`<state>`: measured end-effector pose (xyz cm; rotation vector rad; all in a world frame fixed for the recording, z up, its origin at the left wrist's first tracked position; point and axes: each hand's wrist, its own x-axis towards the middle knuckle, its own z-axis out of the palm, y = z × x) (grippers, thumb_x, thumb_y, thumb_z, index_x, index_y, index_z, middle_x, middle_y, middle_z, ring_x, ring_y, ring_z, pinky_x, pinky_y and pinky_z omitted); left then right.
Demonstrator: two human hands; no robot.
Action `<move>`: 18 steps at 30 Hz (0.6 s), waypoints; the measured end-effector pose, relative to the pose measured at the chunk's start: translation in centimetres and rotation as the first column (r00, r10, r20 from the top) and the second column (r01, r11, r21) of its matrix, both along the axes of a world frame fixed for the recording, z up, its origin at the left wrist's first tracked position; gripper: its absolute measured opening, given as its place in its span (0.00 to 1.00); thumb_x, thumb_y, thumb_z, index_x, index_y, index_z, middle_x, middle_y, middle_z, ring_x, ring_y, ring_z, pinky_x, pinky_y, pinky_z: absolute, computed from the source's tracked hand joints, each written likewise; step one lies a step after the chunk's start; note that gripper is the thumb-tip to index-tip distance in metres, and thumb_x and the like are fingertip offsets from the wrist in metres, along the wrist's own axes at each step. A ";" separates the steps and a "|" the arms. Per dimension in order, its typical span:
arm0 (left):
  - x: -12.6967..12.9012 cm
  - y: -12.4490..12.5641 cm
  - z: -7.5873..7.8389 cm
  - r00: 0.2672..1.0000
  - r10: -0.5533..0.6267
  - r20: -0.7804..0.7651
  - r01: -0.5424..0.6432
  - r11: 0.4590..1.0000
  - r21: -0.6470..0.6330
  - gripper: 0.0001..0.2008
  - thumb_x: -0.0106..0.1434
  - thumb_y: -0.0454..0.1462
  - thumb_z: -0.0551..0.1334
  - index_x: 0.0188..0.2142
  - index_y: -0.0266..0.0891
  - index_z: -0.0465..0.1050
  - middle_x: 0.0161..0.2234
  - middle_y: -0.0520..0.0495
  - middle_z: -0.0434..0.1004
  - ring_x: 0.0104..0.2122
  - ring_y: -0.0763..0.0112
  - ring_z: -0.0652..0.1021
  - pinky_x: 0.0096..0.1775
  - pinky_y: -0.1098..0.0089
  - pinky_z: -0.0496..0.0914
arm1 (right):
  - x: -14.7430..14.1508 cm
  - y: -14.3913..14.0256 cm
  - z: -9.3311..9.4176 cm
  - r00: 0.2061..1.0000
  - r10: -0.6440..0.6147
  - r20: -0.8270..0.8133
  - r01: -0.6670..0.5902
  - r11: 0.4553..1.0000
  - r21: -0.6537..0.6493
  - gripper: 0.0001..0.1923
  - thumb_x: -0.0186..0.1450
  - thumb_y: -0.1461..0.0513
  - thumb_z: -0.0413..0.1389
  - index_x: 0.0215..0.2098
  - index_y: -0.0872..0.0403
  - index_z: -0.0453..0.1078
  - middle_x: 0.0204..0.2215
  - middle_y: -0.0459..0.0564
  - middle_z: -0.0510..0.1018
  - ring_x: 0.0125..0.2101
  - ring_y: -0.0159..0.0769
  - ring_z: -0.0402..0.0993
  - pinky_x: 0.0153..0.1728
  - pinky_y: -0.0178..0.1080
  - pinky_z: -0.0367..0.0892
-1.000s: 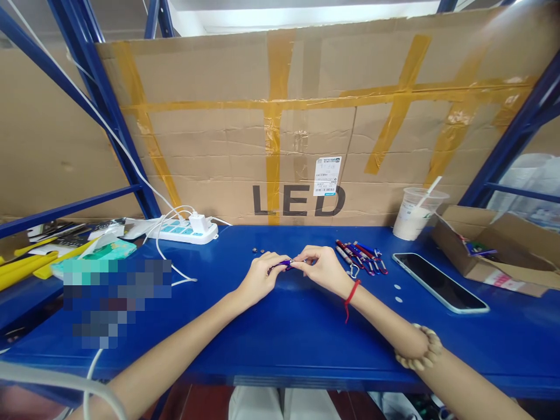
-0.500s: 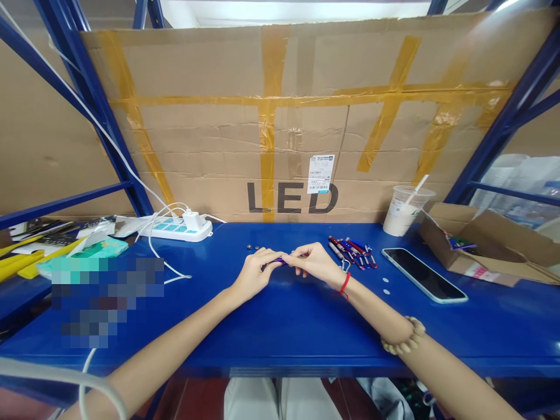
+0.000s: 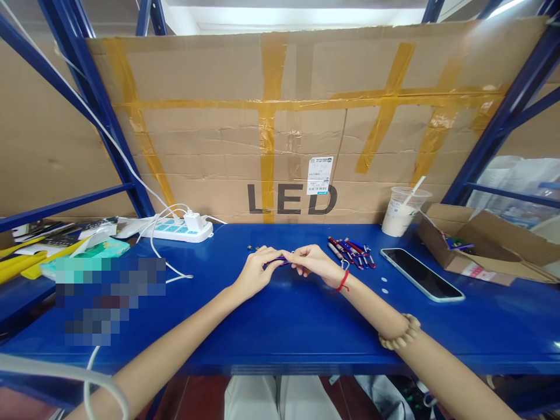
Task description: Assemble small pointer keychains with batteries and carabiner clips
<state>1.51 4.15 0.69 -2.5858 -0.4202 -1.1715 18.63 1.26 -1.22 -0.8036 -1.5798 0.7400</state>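
The left hand (image 3: pixel 256 272) and right hand (image 3: pixel 313 260) pinch a purple piece (image 3: pixel 282 261), seemingly slim, mostly hidden. Coloured tubes (image 3: pixel 352 253) lie nearby on the worktop (image 3: pixel 284 326).

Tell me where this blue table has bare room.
Bare: the blue table's near middle, between left forearm and right forearm; near right, between smartphone and front edge. Crowded: right of the right hand, with carabiner-clipped tubes, smartphone, plastic cup, open cardboard box.

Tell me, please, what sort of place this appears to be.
Probably a workshop or storeroom: a blue table stands between blue shelf posts, a large taped cardboard panel backs it, and a power strip lies on it.
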 end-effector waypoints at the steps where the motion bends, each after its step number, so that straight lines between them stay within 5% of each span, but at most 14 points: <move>1: 0.0 0.0 0.0 1.000 0.015 -0.008 -0.015 1.000 -0.012 0.11 0.63 0.37 0.53 0.38 0.40 0.75 0.31 0.49 0.77 0.30 0.73 0.71 0.39 0.70 0.63 | 0.0 0.0 0.0 1.000 0.007 -0.002 -0.007 1.000 -0.011 0.22 0.47 0.48 0.63 0.17 0.58 0.65 0.12 0.41 0.66 0.15 0.21 0.60 0.14 0.25 0.54; 10: 0.7 0.2 -0.1 0.999 0.033 0.002 -0.031 0.956 -0.293 0.13 0.62 0.39 0.51 0.40 0.41 0.72 0.35 0.50 0.75 0.35 0.71 0.72 0.40 0.71 0.65 | 0.0 1.2 -0.1 0.999 -0.016 0.032 0.017 1.000 -0.021 0.24 0.47 0.45 0.61 0.18 0.59 0.66 0.17 0.44 0.69 0.16 0.21 0.63 0.15 0.25 0.57; 18: 0.8 0.4 0.6 0.974 -0.021 0.225 0.132 0.860 -0.492 0.14 0.60 0.42 0.55 0.40 0.37 0.72 0.28 0.49 0.73 0.30 0.74 0.71 0.37 0.74 0.64 | 1.3 2.1 0.5 0.961 -0.222 -0.163 0.244 0.960 0.134 0.26 0.52 0.43 0.55 0.22 0.59 0.70 0.22 0.48 0.73 0.15 0.22 0.62 0.14 0.27 0.57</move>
